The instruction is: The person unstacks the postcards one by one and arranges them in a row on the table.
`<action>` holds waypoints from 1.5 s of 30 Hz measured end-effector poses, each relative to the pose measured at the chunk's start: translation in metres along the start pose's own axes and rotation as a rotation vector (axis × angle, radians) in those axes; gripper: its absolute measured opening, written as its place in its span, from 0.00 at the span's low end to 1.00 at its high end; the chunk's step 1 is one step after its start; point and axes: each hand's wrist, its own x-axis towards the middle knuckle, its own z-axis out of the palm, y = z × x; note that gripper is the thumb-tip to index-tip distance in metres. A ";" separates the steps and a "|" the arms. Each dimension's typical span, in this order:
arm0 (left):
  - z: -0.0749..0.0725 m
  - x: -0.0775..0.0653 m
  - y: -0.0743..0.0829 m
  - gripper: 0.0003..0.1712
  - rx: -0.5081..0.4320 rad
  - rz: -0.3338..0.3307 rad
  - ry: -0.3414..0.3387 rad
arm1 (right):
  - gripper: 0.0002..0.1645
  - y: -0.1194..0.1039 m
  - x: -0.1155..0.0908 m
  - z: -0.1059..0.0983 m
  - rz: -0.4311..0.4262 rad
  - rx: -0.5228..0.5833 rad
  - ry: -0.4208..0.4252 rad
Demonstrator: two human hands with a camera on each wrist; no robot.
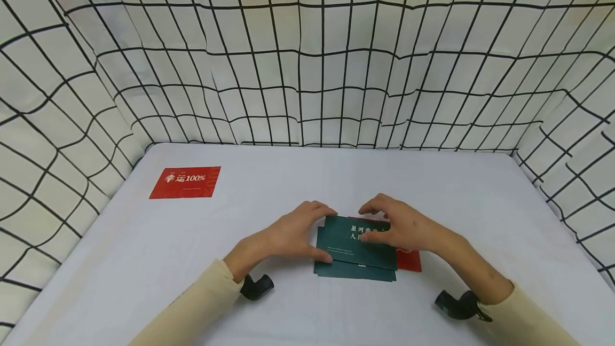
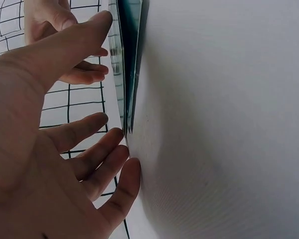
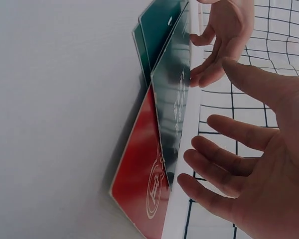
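Note:
A small pile of cards lies in front of me: a dark green card (image 1: 343, 240) with white lettering is on top, more green cards (image 1: 353, 270) stick out below it, and a red card (image 1: 410, 262) shows at the right. My left hand (image 1: 295, 233) is at the pile's left end, thumb tip at the front edge and fingertips by the far corner, fingers loosely spread. Over the right part reaches my right hand (image 1: 408, 224), its thumb covering some lettering. In the right wrist view its fingers (image 3: 219, 149) are relaxed and hold nothing.
Another red card (image 1: 184, 190) with white lettering lies apart at the far left of the white table (image 1: 269, 175). A white cloth with a black grid pattern (image 1: 331, 73) rises behind the table and along both sides. Dark devices (image 1: 257, 287) sit at both wrists.

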 end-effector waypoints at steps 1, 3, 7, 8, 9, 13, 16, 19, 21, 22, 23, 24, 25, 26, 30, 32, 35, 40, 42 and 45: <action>0.000 0.000 0.001 0.51 0.011 0.004 -0.001 | 0.35 0.000 0.000 0.000 0.006 -0.004 -0.006; 0.001 0.000 0.001 0.51 0.025 0.011 -0.001 | 0.36 -0.001 -0.001 0.002 0.020 -0.013 -0.024; 0.002 0.000 0.002 0.52 0.042 0.025 -0.001 | 0.40 -0.003 -0.003 0.005 0.037 -0.058 -0.057; 0.003 0.000 0.002 0.52 0.049 0.030 0.000 | 0.40 -0.004 -0.004 0.006 0.039 -0.074 -0.062; 0.003 0.000 0.002 0.52 0.055 0.037 0.000 | 0.42 -0.005 -0.004 0.007 0.042 -0.090 -0.066; 0.004 0.000 0.003 0.53 0.074 0.059 0.003 | 0.47 -0.008 -0.006 0.009 0.037 -0.142 -0.080; 0.005 0.000 0.003 0.54 0.087 0.067 0.006 | 0.50 -0.009 -0.008 0.011 0.032 -0.171 -0.087; 0.006 0.000 0.003 0.54 0.098 0.072 0.014 | 0.53 -0.011 -0.009 0.013 0.024 -0.203 -0.088; 0.005 0.000 0.003 0.53 0.100 0.071 0.018 | 0.55 -0.012 -0.010 0.015 0.012 -0.220 -0.091; 0.006 0.000 0.003 0.53 0.105 0.071 0.020 | 0.56 -0.013 -0.010 0.015 0.005 -0.233 -0.092; 0.006 0.000 0.003 0.52 0.107 0.069 0.021 | 0.57 -0.013 -0.011 0.016 -0.004 -0.243 -0.090; 0.006 0.000 0.003 0.52 0.108 0.066 0.021 | 0.57 -0.014 -0.011 0.017 -0.012 -0.252 -0.089; 0.005 0.000 0.004 0.52 0.109 0.063 0.022 | 0.57 -0.015 -0.011 0.018 -0.020 -0.260 -0.087; 0.006 0.000 0.004 0.51 0.109 0.062 0.022 | 0.57 -0.015 -0.012 0.018 -0.026 -0.265 -0.082; 0.006 0.000 0.004 0.50 0.108 0.059 0.023 | 0.54 -0.016 -0.013 0.020 -0.047 -0.279 -0.060; 0.006 0.000 0.004 0.49 0.107 0.057 0.023 | 0.53 -0.016 -0.013 0.020 -0.056 -0.281 -0.052; 0.006 -0.001 0.004 0.49 0.106 0.057 0.025 | 0.53 -0.016 -0.013 0.020 -0.062 -0.284 -0.049; 0.006 -0.001 0.004 0.49 0.106 0.062 0.027 | 0.56 -0.017 -0.012 0.019 -0.052 -0.278 -0.049; 0.006 -0.001 0.004 0.50 0.107 0.062 0.027 | 0.56 -0.017 -0.011 0.018 -0.042 -0.269 -0.052; 0.006 -0.002 0.003 0.50 0.107 0.063 0.027 | 0.57 -0.017 -0.010 0.018 -0.027 -0.253 -0.059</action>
